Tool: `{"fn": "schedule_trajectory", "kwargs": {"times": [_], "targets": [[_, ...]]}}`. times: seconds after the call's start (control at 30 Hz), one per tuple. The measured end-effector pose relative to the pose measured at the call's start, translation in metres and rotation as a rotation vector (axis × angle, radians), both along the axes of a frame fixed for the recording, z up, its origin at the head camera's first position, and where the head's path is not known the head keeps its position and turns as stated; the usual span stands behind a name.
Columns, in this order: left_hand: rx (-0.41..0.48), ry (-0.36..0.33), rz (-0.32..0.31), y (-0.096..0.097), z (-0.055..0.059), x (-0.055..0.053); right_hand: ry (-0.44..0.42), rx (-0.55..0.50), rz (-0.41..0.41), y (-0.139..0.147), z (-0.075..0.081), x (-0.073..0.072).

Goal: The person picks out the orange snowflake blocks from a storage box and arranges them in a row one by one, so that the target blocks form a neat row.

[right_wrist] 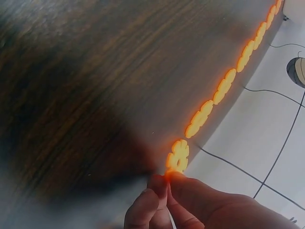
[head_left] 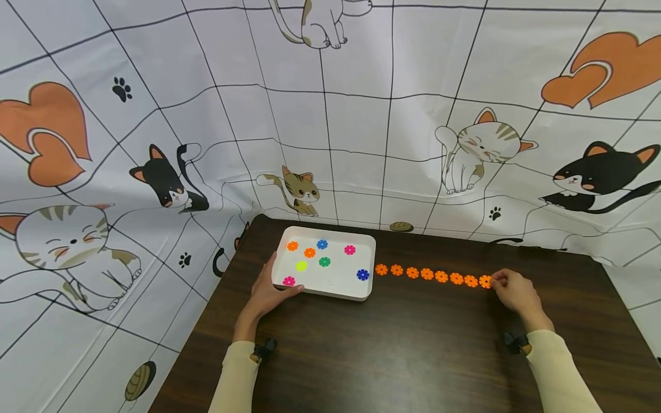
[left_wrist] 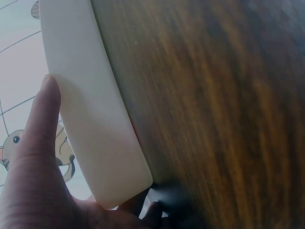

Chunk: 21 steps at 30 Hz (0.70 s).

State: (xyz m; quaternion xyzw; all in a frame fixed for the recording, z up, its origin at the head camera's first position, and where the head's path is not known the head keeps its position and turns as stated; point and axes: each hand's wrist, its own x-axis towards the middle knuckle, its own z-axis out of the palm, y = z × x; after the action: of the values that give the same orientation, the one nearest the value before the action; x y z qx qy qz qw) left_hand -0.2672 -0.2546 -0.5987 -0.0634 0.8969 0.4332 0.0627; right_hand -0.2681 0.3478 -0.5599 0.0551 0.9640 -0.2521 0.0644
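My left hand (head_left: 266,291) grips the near left corner of a shallow white tray (head_left: 330,291), the thumb (left_wrist: 44,114) lying on its rim. Inside the tray lie several notched flower-shaped discs, among them a pink one (head_left: 350,250), a green one (head_left: 324,262) and a dark blue one (head_left: 363,275). On the table, a row of orange flower-shaped discs (head_left: 427,274) runs rightward from the tray. Between thumb and fingertips, my right hand (head_left: 518,291) pinches the orange flower disc (right_wrist: 178,155) at the row's right end; its near edge is hidden by the fingers.
The dark wooden table (head_left: 392,350) backs onto a white curtain (head_left: 356,126) printed with cats and grid lines, which also hangs along the left side. A dark wrist device sits on each forearm, the left (head_left: 266,347) and the right (head_left: 515,342).
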Motion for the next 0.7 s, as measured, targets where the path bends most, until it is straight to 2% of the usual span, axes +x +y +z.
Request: {"fn": "schedule_trajectory", "kwargs": {"times": [0.2, 0.7], "targets": [[0.002, 0.003, 0.000, -0.0001, -0.0008, -0.0002, -0.041, -0.004, -0.012, 0.0017, 0.0002, 0.0000], [0.006, 0.004, 0.000, 0.0011, -0.0003, -0.0002, -0.027, 0.003, -0.068, -0.0007, -0.0056, 0.0031]]}}
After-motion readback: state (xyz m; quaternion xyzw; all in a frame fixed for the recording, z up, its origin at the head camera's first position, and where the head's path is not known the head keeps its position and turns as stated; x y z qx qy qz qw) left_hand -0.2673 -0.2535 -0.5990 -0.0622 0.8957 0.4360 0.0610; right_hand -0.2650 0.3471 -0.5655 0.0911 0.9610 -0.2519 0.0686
